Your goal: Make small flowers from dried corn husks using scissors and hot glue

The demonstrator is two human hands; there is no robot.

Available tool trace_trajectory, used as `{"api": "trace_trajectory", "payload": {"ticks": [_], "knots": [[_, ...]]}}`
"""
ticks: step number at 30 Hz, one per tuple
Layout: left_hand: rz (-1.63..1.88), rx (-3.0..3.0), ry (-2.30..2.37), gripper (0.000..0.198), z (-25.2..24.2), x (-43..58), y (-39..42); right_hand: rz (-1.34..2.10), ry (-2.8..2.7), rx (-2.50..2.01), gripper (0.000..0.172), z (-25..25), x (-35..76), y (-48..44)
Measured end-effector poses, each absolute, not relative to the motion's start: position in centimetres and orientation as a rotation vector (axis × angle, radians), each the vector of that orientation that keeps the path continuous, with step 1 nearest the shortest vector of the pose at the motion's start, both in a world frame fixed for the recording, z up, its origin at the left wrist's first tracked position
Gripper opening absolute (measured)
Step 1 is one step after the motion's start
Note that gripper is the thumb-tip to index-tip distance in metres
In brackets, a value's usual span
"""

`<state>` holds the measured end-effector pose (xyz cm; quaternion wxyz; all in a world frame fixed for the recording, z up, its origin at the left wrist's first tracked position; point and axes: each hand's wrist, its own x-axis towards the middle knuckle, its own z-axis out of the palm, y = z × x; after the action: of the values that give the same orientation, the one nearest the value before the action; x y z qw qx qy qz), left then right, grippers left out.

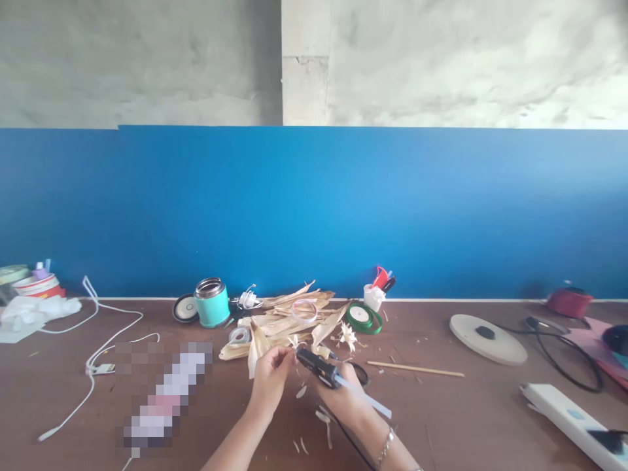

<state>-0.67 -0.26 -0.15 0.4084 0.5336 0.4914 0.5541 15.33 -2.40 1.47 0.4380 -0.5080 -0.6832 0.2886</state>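
Observation:
My right hand (343, 396) is wrapped round a black hot glue gun (318, 367), whose nozzle points up and left. A translucent glue stick (375, 402) sticks out of its back end. Close to the nozzle, my left hand (271, 376) is closed in a pinch. A small pale flower (294, 341) shows just above those fingertips and appears to be held by them; its lower part is hidden. Dried corn husks (284, 320) lie in a pile behind both hands. Right of the pile rests another pale husk flower (348, 337).
Behind stand a turquoise thermos jar (212, 304), a green ribbon roll (362, 316) and a white cup with pens (373, 297). A wooden stick (417, 369), a round pale disc (488, 339) and a power strip (572, 418) lie right. White cables (98, 353) and a blurred-out object (167, 399) lie left.

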Motion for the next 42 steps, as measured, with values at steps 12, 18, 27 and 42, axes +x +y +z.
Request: {"api": "trace_trajectory", "payload": {"ticks": [12,18,27,42], "knots": [[1.412,1.399,1.280,0.031,-0.1,-0.8,-0.3,0.699,-1.730,-1.224,0.014,1.1,15.5,-2.2],[1.424,1.402,1.254,0.028,0.1,-0.7,-0.4,0.690,-1.688,-1.295,0.014,0.8,15.7,-1.9],[1.394,1.405,1.194,0.028,0.5,-0.5,-0.7,1.208,-1.390,-1.257,0.015,0.9,15.7,-1.7],[1.280,1.986,1.297,0.019,0.3,-1.2,-0.7,1.291,-1.394,-1.162,0.020,2.3,17.0,-2.0]]}}
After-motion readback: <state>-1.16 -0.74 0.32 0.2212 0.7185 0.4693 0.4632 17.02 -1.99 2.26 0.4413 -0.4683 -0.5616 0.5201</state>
